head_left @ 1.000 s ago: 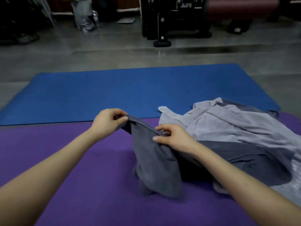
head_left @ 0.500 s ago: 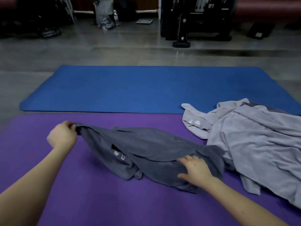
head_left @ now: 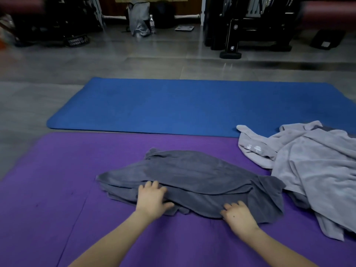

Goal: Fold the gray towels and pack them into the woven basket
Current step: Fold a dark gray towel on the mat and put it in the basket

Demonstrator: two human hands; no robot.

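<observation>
A dark gray towel (head_left: 192, 178) lies crumpled and loosely doubled over on the purple mat (head_left: 57, 189). My left hand (head_left: 151, 199) rests flat on its near edge, fingers stretched forward. At the towel's near right edge, my right hand (head_left: 238, 214) pinches the fabric with curled fingers. A light gray towel (head_left: 308, 166) lies in a rumpled heap to the right, partly over the dark towel's right end. No woven basket is in view.
A blue mat (head_left: 183, 106) lies beyond the purple one on the gray floor. Black gym equipment (head_left: 240, 31), a gray bag (head_left: 138, 18) and a bottle stand along the far wall.
My left hand let go of the dark towel's left corner and moved right onto its near edge. The towel now lies lower and more gathered on the mat. My right hand stays at the near edge.
</observation>
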